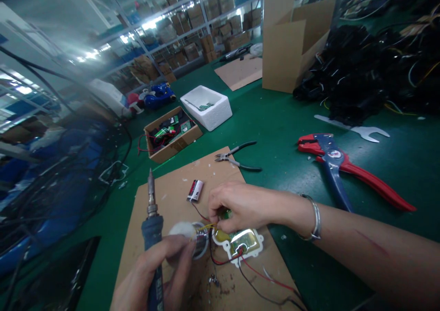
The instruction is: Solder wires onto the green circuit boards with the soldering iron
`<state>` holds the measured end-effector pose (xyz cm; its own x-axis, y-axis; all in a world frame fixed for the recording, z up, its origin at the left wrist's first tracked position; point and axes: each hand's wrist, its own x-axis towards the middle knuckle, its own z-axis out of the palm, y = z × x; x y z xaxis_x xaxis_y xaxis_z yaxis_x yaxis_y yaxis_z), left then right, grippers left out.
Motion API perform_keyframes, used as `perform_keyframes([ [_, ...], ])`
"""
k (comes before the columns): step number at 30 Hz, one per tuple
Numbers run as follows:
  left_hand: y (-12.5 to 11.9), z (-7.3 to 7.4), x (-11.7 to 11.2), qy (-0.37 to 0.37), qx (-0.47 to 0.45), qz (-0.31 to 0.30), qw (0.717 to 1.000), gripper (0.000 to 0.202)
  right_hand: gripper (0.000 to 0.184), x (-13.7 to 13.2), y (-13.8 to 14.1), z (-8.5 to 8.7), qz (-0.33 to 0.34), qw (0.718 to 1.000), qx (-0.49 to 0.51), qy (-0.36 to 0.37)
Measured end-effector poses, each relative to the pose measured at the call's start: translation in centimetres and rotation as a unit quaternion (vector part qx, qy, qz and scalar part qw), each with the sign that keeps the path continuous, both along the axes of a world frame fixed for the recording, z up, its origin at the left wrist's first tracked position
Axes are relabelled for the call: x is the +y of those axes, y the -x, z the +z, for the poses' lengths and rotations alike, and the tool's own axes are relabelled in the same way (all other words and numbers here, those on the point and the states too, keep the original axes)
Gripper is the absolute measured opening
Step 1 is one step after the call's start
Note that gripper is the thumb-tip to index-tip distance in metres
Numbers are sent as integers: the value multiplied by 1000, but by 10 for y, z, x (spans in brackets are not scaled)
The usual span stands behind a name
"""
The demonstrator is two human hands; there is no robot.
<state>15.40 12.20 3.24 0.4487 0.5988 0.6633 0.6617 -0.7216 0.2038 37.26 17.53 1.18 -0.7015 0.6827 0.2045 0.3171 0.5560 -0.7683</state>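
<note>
My left hand (161, 267) is closed round a soldering iron (152, 231), its metal tip pointing up and away from the board. The thumb and forefinger of that hand meet beside a spool of solder wire (202, 243). Thin yellow wires (205, 227) run from there to my right hand (237, 205), whose fingertips pinch them. Below the right hand lies a white-framed circuit unit (244, 242) with a yellow-wrapped block and red and black leads; the hand partly hides it. A small wired battery-like cylinder (195, 190) lies behind the spool.
Beneath the work is a brown cardboard sheet (137, 228). Cutting pliers (237, 157) lie at its far edge; red-and-blue wire strippers (338, 162) and a spanner (364, 131) lie right. A parts box (178, 144), white foam tray (220, 115) and carton (283, 57) stand behind.
</note>
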Motion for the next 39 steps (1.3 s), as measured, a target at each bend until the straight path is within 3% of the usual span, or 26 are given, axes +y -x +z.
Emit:
perform_keyframes([
  [13,14,-6,1,-24,68,-4,997,26,4,-4,6,1,-35,999,-31,18],
  [18,6,-6,-4,-43,28,12,999,26,4,-10,11,1,-67,996,-53,-12],
  [24,8,-4,-2,9,51,-99,994,29,8,-16,15,5,-91,992,-72,-48],
  [31,11,-4,-2,21,31,-132,991,26,13,-12,11,7,-41,998,-34,20],
  [35,14,-5,-2,4,35,-129,991,36,11,-7,9,4,-20,998,-38,53],
  [39,12,-2,-1,-50,51,-21,997,29,14,-2,6,2,-8,997,-42,69],
])
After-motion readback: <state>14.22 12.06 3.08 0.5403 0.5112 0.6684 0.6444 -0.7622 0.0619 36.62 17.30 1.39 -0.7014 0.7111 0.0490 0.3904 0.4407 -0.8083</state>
